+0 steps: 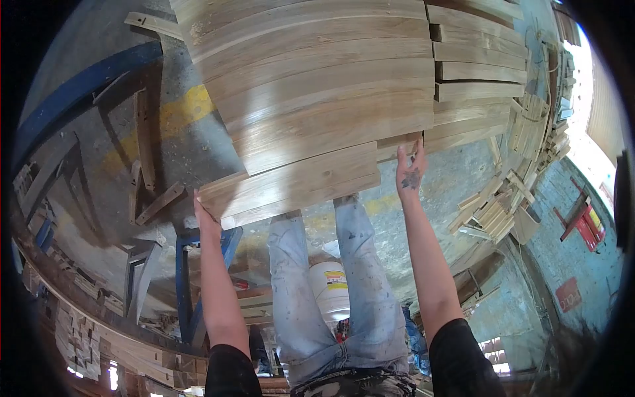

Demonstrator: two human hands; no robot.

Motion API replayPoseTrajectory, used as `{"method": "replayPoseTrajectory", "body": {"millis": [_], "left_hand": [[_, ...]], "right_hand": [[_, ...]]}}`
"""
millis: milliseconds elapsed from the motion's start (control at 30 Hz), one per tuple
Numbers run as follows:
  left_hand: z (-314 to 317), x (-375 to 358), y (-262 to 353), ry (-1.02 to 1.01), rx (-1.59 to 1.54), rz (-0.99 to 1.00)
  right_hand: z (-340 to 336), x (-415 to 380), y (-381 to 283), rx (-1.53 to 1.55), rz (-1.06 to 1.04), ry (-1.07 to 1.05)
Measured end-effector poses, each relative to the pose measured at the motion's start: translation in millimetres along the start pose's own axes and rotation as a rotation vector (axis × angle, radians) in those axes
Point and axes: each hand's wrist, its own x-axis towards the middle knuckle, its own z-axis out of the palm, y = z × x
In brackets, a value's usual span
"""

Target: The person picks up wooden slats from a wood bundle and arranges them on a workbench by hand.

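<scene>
A wide panel of light wooden boards (pixel 317 86) lies across the upper middle. Along its near edge is a shorter glued wooden piece (pixel 297 185), which sticks out to the left past the panel. My left hand (pixel 208 216) grips the left end of this piece, fingers around its edge and partly hidden. My right hand (pixel 410 172) is raised beyond the piece's right end, its fingers bent at a narrow wooden strip (pixel 391 147) beside the panel. Whether these fingers hold the strip is hard to make out.
More boards (pixel 479 73) lie right of the panel. Blue metal frames (pixel 99 76) stand at the left. Wood offcuts (pixel 489 215) are piled at the right, near a turquoise wall (pixel 562 245). A white bucket (pixel 329 291) stands behind my legs.
</scene>
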Motion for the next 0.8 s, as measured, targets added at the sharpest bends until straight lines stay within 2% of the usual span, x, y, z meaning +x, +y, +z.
{"method": "replayPoseTrajectory", "body": {"millis": [67, 167, 467, 533, 667, 800], "left_hand": [[1, -1, 0, -0.006, -0.007, -0.009], [2, -2, -1, -0.030, -0.005, -0.020], [5, -9, -2, -0.021, 0.031, 0.033], [15, -15, 4, 0.045, 0.049, -0.003], [5, -7, -3, -0.028, 0.019, -0.006], [0, -1, -3, -0.058, 0.026, 0.016]], "right_hand": [[-3, 11, 4, -0.068, -0.037, 0.008], [-10, 24, 3, -0.126, 0.102, -0.054], [-14, 38, -7, -0.304, 0.097, -0.031], [-15, 39, -10, -0.354, 0.040, 0.002], [-7, 53, 10, -0.391, -0.154, 0.061], [-6, 52, 15, -0.303, -0.222, 0.090]]}}
